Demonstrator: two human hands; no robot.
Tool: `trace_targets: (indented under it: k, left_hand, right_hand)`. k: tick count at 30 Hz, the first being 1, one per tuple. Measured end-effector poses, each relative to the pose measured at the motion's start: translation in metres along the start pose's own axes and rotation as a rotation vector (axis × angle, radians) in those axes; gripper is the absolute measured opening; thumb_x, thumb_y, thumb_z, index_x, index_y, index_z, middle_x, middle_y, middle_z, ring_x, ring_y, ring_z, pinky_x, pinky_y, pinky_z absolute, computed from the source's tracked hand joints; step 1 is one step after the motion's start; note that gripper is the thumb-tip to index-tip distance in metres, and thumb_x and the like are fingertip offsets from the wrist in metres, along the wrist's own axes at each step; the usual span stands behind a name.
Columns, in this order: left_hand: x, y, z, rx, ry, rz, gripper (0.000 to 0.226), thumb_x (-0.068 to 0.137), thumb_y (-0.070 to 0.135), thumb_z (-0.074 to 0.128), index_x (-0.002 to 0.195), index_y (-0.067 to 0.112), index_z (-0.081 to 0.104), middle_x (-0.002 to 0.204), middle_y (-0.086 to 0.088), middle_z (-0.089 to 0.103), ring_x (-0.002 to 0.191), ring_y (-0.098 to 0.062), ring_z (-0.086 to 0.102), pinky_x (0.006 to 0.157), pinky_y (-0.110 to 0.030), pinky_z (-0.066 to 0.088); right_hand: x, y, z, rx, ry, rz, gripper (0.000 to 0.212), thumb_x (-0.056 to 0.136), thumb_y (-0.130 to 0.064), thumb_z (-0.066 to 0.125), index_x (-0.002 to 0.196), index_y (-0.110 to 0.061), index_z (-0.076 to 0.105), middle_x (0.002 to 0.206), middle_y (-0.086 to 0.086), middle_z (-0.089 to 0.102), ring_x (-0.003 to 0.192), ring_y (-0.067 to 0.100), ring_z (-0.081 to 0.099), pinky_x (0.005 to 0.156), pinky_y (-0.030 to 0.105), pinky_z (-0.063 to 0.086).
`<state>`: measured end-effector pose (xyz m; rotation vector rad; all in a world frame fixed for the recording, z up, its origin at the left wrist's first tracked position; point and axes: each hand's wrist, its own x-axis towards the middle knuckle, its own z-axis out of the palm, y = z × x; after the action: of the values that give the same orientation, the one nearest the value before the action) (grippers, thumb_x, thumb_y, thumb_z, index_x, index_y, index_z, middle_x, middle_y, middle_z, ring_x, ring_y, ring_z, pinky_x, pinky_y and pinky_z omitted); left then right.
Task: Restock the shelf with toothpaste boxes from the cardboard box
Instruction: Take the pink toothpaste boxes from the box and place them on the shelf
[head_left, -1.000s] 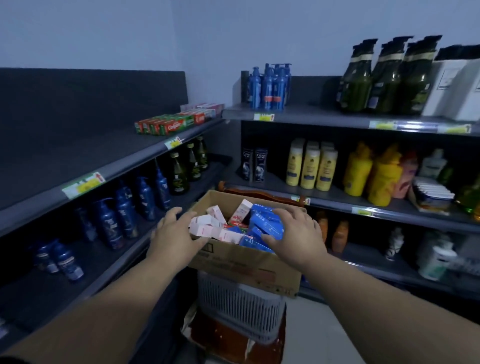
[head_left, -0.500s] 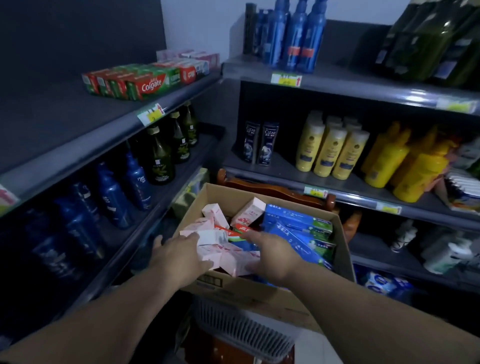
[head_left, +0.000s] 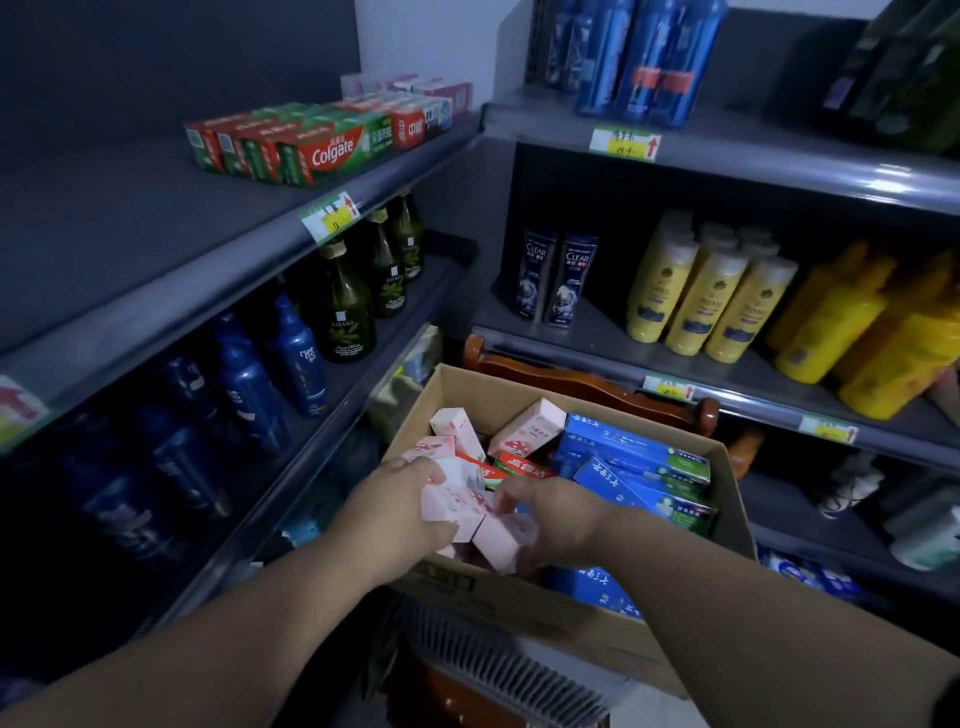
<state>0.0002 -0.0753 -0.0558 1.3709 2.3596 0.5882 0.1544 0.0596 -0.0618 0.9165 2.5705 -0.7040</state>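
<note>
Both hands are down in the cardboard box (head_left: 524, 608). My left hand (head_left: 395, 514) is curled round a clump of pink toothpaste boxes (head_left: 462, 506), and my right hand (head_left: 556, 519) pinches the same clump from the other side, so neither hand is free. The clump sits at the near-left corner of the carton, just above the rim. More pink ones stand loose behind it, and the blue toothpaste boxes (head_left: 639, 457) are stacked along the right side. The step is gathering a handful to lift out. To do it well I should square the pink boxes so their long sides line up, then squeeze from both ends so none slips from the middle. I can't tell how many I hold, since my fingers hide the underside. I should lift straight up past the carton wall, because the carton sits on a basket (head_left: 498, 670) and looks easy to tip. The target, as I judge it, is the upper left shelf (head_left: 156, 208), which has bare board in front of the Colgate row (head_left: 322, 150). I'd set the boxes down flat with labels out, beside that row and not on top of it. The main risk is thin card crushing if I clamp too hard.
</note>
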Motion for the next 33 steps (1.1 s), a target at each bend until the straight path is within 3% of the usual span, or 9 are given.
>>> trace_targets:
  k: [4, 7, 9, 13, 17, 22, 26, 30, 33]
  left_hand:
    - [-0.024, 0.006, 0.001, -0.223, 0.151, 0.032, 0.032, 0.08, 0.025, 0.073, 0.11, 0.031, 0.063, 0.12, 0.005, 0.05, 0.095, -0.013, 0.053, 0.081, -0.022, 0.041]
    - [-0.047, 0.017, -0.001, -0.336, 0.286, 0.022, 0.026, 0.083, 0.017, 0.071, 0.105, 0.028, 0.062, 0.117, 0.006, 0.048, 0.104, -0.012, 0.052, 0.084, -0.021, 0.04]
    - [-0.066, 0.028, -0.001, -0.401, 0.37, -0.01, 0.024, 0.085, 0.016, 0.07, 0.105, 0.026, 0.062, 0.117, 0.006, 0.047, 0.105, -0.013, 0.051, 0.084, -0.025, 0.043]
    - [-0.116, 0.065, 0.004, -0.553, 0.541, -0.031, 0.019, 0.085, 0.011, 0.069, 0.094, 0.024, 0.058, 0.108, 0.009, 0.045, 0.09, 0.004, 0.051, 0.085, -0.027, 0.046]
    - [-0.17, 0.097, 0.004, -0.618, 0.702, 0.035, 0.024, 0.079, -0.005, 0.068, 0.081, 0.013, 0.052, 0.103, 0.009, 0.043, 0.082, 0.018, 0.051, 0.078, -0.016, 0.045]
    - [-0.225, 0.101, -0.013, -0.551, 0.886, 0.049, 0.036, 0.076, -0.009, 0.069, 0.072, 0.016, 0.044, 0.103, 0.013, 0.044, 0.109, -0.008, 0.05, 0.068, -0.014, 0.053]
    - [-0.27, 0.095, -0.046, -0.596, 0.889, 0.044, 0.046, 0.08, -0.004, 0.07, 0.082, 0.038, 0.049, 0.118, 0.001, 0.049, 0.115, -0.014, 0.055, 0.073, -0.013, 0.053]
    - [-0.317, 0.082, -0.089, -0.536, 0.988, 0.037, 0.035, 0.084, 0.002, 0.068, 0.094, 0.034, 0.061, 0.12, 0.006, 0.046, 0.104, -0.016, 0.062, 0.075, -0.006, 0.046]
    - [-0.359, 0.066, -0.126, -0.483, 1.075, 0.02, 0.027, 0.088, 0.008, 0.065, 0.096, 0.033, 0.062, 0.116, 0.003, 0.048, 0.084, -0.008, 0.062, 0.064, -0.003, 0.044]
  right_hand:
    - [-0.025, 0.007, -0.003, 0.1, 0.144, -0.064, 0.053, 0.077, -0.026, 0.079, 0.119, -0.032, 0.047, 0.125, -0.002, 0.057, 0.114, 0.022, 0.054, 0.086, 0.032, 0.046]
    - [-0.057, 0.011, -0.011, 0.218, 0.359, -0.158, 0.052, 0.081, -0.017, 0.075, 0.124, -0.035, 0.052, 0.126, -0.007, 0.054, 0.114, 0.015, 0.051, 0.09, 0.026, 0.046]
    - [-0.081, 0.014, -0.015, 0.386, 0.487, -0.197, 0.051, 0.083, -0.01, 0.073, 0.118, -0.039, 0.051, 0.119, -0.008, 0.053, 0.106, 0.012, 0.053, 0.08, 0.013, 0.046]
    - [-0.129, 0.021, -0.013, 0.7, 0.698, -0.22, 0.047, 0.088, -0.006, 0.068, 0.114, -0.035, 0.043, 0.104, -0.013, 0.055, 0.091, 0.004, 0.057, 0.067, 0.016, 0.051]
    - [-0.168, 0.015, -0.005, 0.885, 0.742, -0.306, 0.043, 0.089, -0.007, 0.067, 0.112, -0.031, 0.039, 0.106, -0.012, 0.055, 0.094, 0.008, 0.059, 0.06, 0.016, 0.05]
    - [-0.197, -0.018, 0.002, 1.003, 0.709, -0.419, 0.049, 0.085, -0.006, 0.07, 0.104, -0.039, 0.039, 0.108, -0.007, 0.06, 0.103, 0.016, 0.061, 0.084, 0.042, 0.056]
    - [-0.213, -0.054, 0.007, 1.025, 0.672, -0.512, 0.049, 0.086, -0.005, 0.07, 0.113, -0.032, 0.039, 0.111, -0.007, 0.059, 0.106, 0.009, 0.058, 0.079, 0.03, 0.056]
    - [-0.227, -0.097, 0.009, 1.043, 0.596, -0.621, 0.046, 0.086, -0.005, 0.07, 0.109, -0.032, 0.041, 0.111, -0.01, 0.059, 0.101, 0.005, 0.059, 0.083, 0.04, 0.057]
    - [-0.236, -0.142, 0.008, 1.111, 0.489, -0.717, 0.043, 0.087, -0.007, 0.07, 0.109, -0.032, 0.042, 0.112, -0.006, 0.061, 0.099, 0.006, 0.061, 0.086, 0.034, 0.056]
